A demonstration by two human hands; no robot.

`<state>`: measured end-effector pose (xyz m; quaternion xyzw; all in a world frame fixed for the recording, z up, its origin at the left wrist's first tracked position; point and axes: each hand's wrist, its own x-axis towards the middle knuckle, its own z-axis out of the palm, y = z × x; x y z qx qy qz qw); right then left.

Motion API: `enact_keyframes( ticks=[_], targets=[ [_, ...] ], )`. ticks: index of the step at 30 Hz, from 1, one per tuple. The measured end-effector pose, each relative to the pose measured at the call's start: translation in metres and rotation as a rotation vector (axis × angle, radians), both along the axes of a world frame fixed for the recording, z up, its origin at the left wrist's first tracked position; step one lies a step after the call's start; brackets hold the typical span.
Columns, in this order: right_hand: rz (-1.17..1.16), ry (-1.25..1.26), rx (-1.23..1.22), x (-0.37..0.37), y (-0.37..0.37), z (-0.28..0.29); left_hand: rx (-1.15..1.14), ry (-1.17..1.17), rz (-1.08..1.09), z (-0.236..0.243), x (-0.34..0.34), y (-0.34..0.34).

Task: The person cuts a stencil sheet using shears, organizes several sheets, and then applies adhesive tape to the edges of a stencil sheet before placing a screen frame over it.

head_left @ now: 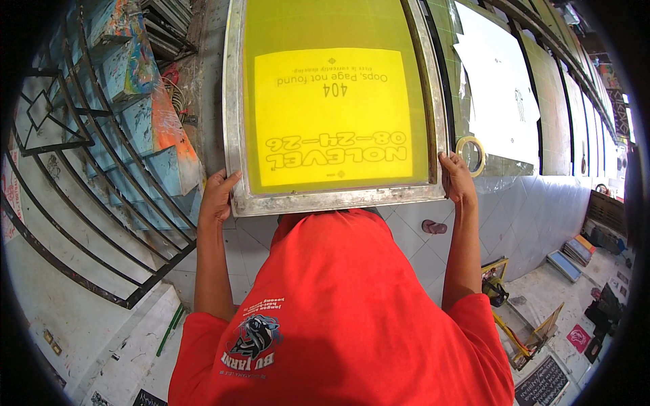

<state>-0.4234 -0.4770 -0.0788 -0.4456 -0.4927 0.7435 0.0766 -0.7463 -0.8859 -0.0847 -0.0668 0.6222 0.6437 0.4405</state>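
Note:
A large screen-printing frame (233, 122) with a metal rim and yellow-green mesh fills the upper middle of the view, held out in front of me. A bright yellow rectangle with pale lettering (332, 118) shows on the mesh. My left hand (218, 197) grips the frame's lower left corner. At the lower right corner, my right hand (456, 177) clasps the rim. My red shirt fills the lower middle.
A roll of tape (470, 154) hangs just right of my right hand. More screens and a white sheet (501, 88) lean along the right wall. Paint-stained blocks (145, 101) behind a black metal grille (74, 203) stand at left. Tiled floor with clutter lies at lower right.

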Motion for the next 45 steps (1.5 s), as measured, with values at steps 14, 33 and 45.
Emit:
enact_keyframes(
  ticks=[14,33,45],
  targets=[
    [0.015,0.017,0.026,0.002,0.000,-0.002,0.004,0.004,-0.011,0.004,0.001,0.002],
    [0.006,0.040,0.010,-0.003,-0.004,0.006,-0.002,0.016,0.008,0.002,0.002,0.002],
    [0.013,0.059,-0.021,-0.005,-0.005,0.012,-0.006,0.021,0.004,0.004,0.003,0.003]
  ],
)
